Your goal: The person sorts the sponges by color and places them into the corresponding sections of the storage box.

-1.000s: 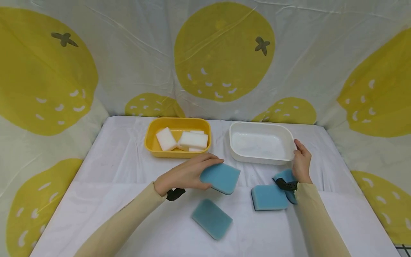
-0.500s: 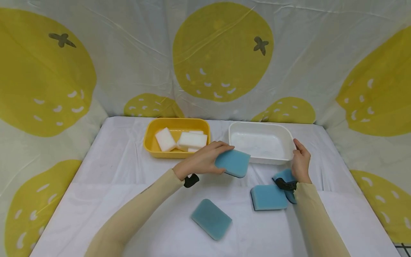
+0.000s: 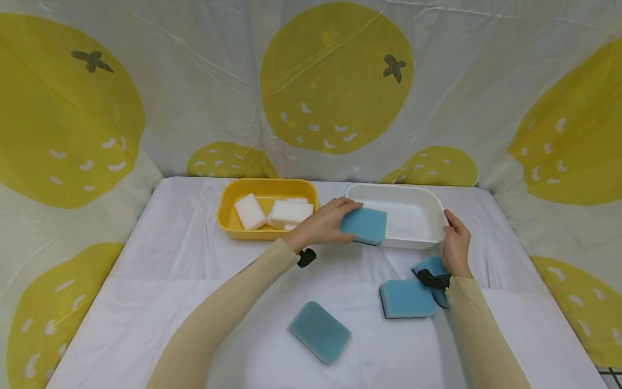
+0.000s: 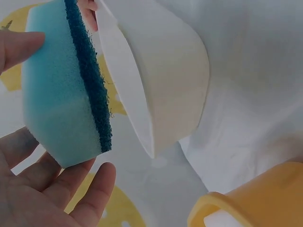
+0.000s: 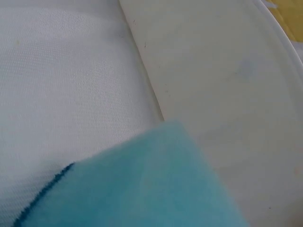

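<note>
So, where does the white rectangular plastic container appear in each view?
Head: right of centre, the white rectangular plastic container, its right end held by the right hand.
Left wrist: upper middle, the container seen partly from outside.
Right wrist: the container fills much of the right side, cut off by the frame.
Shared landmark: the white fabric tablecloth, visible in all three.

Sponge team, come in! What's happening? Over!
Left hand holding blue sponge, not inside white tub yet. Right hand gripping tub's right end. No obstacle seen.
</note>
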